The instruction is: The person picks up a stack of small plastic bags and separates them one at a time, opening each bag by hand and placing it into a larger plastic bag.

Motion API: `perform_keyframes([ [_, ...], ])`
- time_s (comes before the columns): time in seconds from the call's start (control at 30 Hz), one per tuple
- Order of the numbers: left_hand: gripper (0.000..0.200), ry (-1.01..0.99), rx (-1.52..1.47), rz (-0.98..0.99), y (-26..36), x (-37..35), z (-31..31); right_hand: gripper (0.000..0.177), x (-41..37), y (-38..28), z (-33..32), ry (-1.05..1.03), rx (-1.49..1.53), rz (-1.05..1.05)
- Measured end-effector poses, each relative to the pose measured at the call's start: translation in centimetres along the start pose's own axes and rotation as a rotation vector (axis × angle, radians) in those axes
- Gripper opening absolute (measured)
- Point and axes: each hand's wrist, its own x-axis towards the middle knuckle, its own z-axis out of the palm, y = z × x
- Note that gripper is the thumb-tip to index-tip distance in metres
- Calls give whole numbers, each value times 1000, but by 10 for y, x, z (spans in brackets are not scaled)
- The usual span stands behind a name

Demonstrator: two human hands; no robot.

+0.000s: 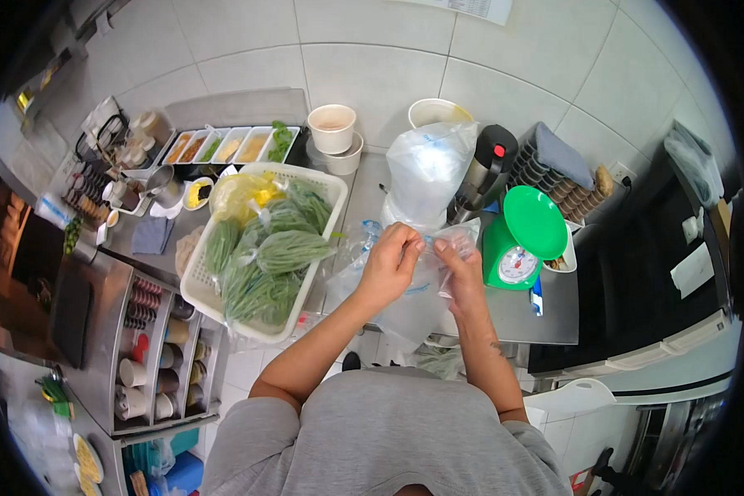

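Note:
My left hand and my right hand are raised close together over the front of the metal counter. Between them is a clear plastic bag, which hangs down below my fingers. Thumb and fingers of the left hand are pinched on its edge. The right hand's fingers are closed on the bag's other side. Just behind my hands stands a tall whitish plastic bag, its contents not plain to see. To the left, a white basket holds bagged green vegetables. A green weighing scale stands right of my right hand.
White paper tubs, a thermos flask and stacked dark-striped cups line the wall. A row of ingredient trays sits at the back left. Shelves with cups are at the lower left, a white stool at the lower right.

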Motion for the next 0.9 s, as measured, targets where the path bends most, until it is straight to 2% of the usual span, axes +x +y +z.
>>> perform_keyframes([
  [0.07, 15, -7, 81, 14, -2, 0, -1, 20, -2, -1, 6, -9, 21, 24],
  [0.17, 17, 54, 281, 196, -6, -4, 1, 22, 1, 3, 3, -56, -32, 87],
  [0.3, 19, 86, 291, 183, -7, -7, 2, 25, -4, -2, 15, -30, 33, 46],
  [0.47, 24, 180, 275, 208, -5, 1, 1, 27, 5, 12, -5, -146, 106, 65],
  [0.57, 27, 64, -144, -334, 13, 3, -12, 26, 5, 10, -10, -212, 55, 148],
  [0.6, 26, 42, -471, -415, 11, 5, -17, 26, 5, 9, -11, -228, 23, 183],
  [0.67, 26, -7, -1129, -561, 4, 13, -30, 20, 1, 6, -14, -79, 262, 182],
  [0.73, 22, -180, -1089, -546, 6, 23, -46, 20, 2, -2, -14, -77, 482, 89],
  [0.77, 20, -265, -1067, -539, 11, 27, -50, 22, 7, -10, -11, -149, 584, -4],
  [0.8, 19, -365, -873, -480, 19, 29, -50, 25, 13, -18, -9, -219, 685, -100],
  [0.87, 18, -550, -479, -351, 37, 36, -45, 32, 28, -36, -12, -561, 848, -51],
  [0.9, 17, -445, -448, -324, 41, 39, -44, 36, 38, -44, -16, -735, 924, -26],
])
